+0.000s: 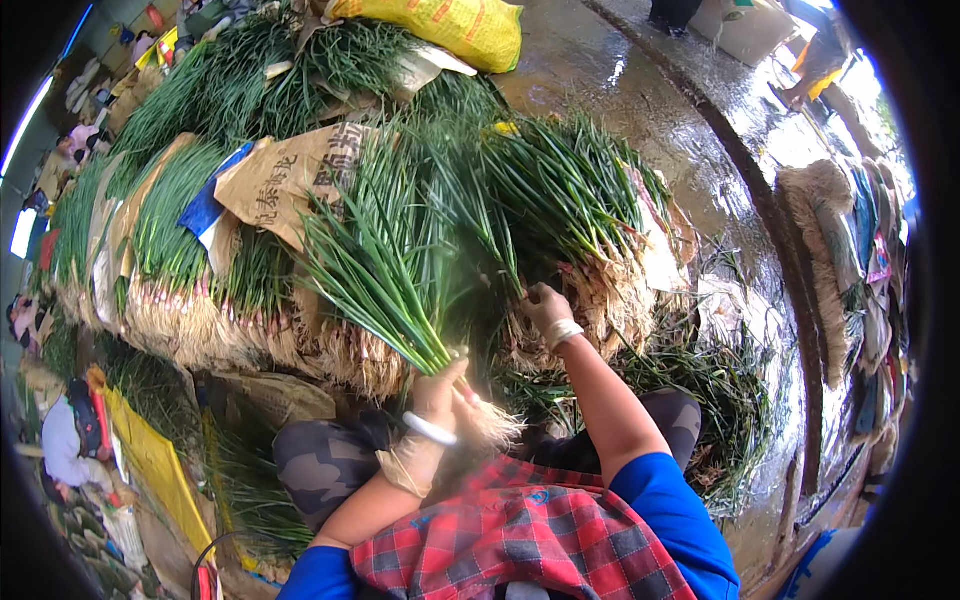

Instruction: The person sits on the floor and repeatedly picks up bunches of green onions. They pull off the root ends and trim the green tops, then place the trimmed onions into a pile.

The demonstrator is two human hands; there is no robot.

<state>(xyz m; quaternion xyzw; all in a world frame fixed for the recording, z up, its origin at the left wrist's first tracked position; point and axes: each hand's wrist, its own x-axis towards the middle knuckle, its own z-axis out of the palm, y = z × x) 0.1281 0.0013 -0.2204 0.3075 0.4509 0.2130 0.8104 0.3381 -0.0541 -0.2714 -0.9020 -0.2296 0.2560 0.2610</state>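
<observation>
My left hand [437, 394], in a thin glove with a white bangle at the wrist, is closed around a bunch of green onions [405, 315]. Their leaves fan up and to the left, and their pale roots hang by my lap. My right hand [546, 306], also gloved, has its fingers pinched at the base of a green onion stalk [506, 259], beside a heap of green onions [570, 195] with shaggy, dry-looking roots. Behind my left hand, more green onions lie in a long row, partly under a printed brown paper sack [289, 176].
A yellow woven sack [442, 30] lies at the far end of the piles. Loose leaf trimmings [705, 397] cover the floor by my right knee. A dark groove [750, 172] crosses the wet floor at right. Other people sit along the left edge.
</observation>
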